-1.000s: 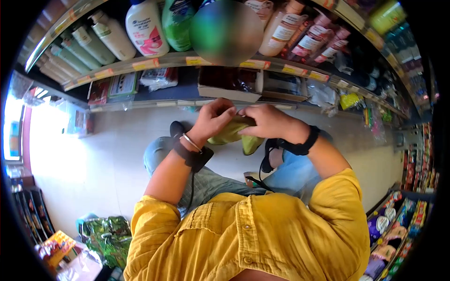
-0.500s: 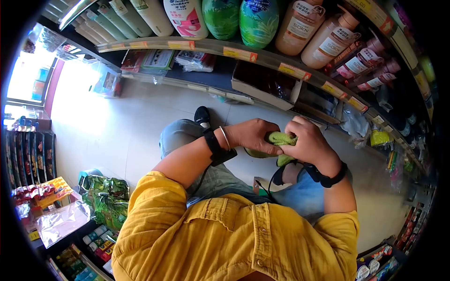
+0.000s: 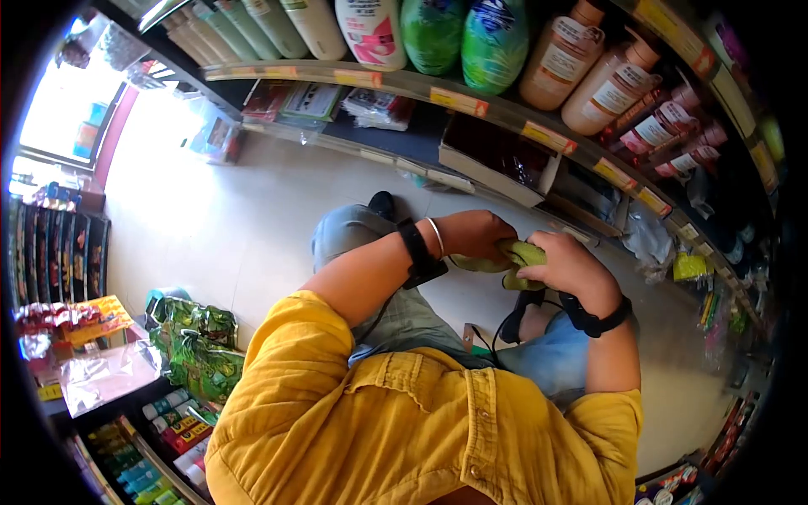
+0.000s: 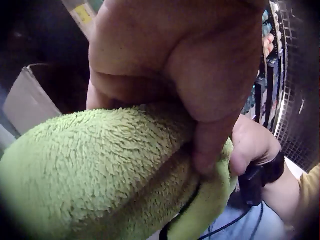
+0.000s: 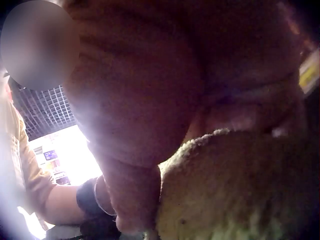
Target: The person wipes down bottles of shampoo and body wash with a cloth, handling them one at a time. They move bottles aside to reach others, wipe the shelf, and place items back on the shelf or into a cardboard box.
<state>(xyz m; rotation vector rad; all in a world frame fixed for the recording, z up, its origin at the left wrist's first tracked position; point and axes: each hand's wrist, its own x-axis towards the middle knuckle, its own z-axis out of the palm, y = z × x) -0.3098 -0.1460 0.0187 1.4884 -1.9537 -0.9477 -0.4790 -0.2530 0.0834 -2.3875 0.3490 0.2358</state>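
Note:
A fluffy lime-green cloth [image 3: 528, 254] is bunched and folded between my two hands, held above the floor in front of my knees. My left hand [image 3: 475, 234] grips it from the left; in the left wrist view, the thumb presses into a fold of the cloth [image 4: 100, 170], where a dark edging shows. From the right, my right hand [image 3: 574, 268] pinches the other end, thumb on top. The right wrist view is dark, with the cloth [image 5: 240, 185] under that hand's curled fingers. Part of the cloth hangs below the hands.
Ahead runs a shelf [image 3: 404, 80] of shampoo and lotion bottles. An open cardboard box [image 3: 488, 172] and flat packets [image 3: 379, 109] lie on the lower shelf. A green patterned bag [image 3: 198, 345] stands at the left, near racks of packaged goods.
The head view has turned, so the shelf and hands appear farther right. The cloth hung loosely between the hands before; now it is bunched tighter. Both hands kept hold of it.

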